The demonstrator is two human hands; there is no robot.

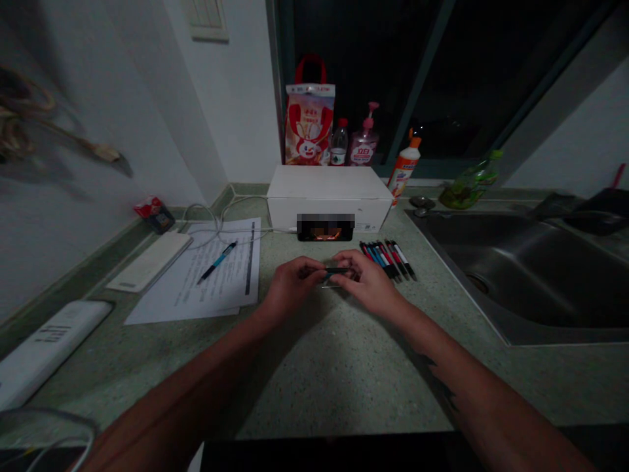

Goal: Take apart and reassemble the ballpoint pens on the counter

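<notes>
One blue pen (216, 263) lies apart; left hand (293, 280) fingertips pinch one dark slender item (337, 270), right hand (369, 280) curls about it, grip indeterminable

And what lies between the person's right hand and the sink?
In the head view, several pens lie between the right hand and the sink, with a strip of counter beyond them.
</notes>
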